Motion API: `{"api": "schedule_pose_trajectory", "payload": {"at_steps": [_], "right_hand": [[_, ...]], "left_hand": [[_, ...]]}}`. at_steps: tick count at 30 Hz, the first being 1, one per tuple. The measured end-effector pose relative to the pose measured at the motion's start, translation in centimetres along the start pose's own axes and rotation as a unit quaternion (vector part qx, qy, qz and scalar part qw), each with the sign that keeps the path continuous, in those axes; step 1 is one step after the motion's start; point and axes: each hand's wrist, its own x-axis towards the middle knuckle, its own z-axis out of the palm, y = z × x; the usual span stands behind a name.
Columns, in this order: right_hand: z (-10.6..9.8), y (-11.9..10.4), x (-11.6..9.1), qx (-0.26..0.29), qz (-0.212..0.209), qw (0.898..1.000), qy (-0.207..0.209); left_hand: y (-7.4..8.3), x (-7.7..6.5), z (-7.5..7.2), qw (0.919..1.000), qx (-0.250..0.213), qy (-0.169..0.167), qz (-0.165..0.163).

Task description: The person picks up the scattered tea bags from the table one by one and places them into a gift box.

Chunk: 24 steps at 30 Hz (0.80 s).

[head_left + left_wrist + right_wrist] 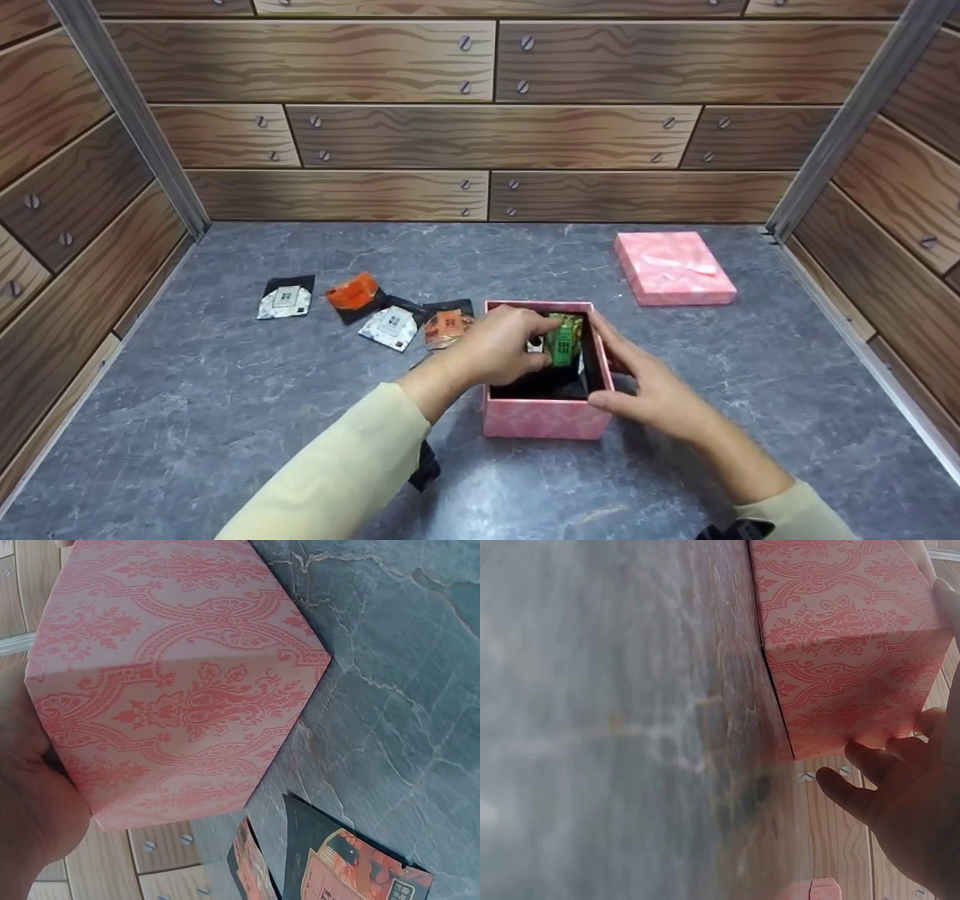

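Observation:
A pink patterned box [544, 418] stands on the table with its top uncovered and a dark inside. Over its opening, my left hand [502, 345] pinches a green packet [565, 349] between thumb and finger. A pale piece inside the box is mostly hidden by that hand. My right hand [660, 390] holds the box at its right side, thumb at the near corner and fingers along the wall. In the right wrist view, the fingertips [866, 761] touch the box's patterned side. The left wrist view shows the box's outer walls, while the packet is hidden there.
Left of the box lie several flat packets: a white-and-black one [285, 298], an orange one [355, 293], another white one [391, 324] and an orange-and-black one [448, 324]. The pink lid [675, 268] with a bow lies back right. Wood-patterned walls [495, 135] enclose the table.

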Motion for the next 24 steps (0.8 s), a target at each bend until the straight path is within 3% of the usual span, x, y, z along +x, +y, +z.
{"api": "schedule_pose_trajectory", "payload": {"at_steps": [10, 24], "right_hand": [[0.0, -0.1, -0.1, 0.003, 0.003, 1.0, -0.001], [0.1, 0.0, 0.0, 0.002, 0.0, 1.0, -0.002]], "left_hand": [[0.4, 0.5, 0.5, 0.9936, 0.105, -0.029, -0.029], [1.1, 0.7, 0.8, 0.979, 0.176, -0.066, -0.078]]}}
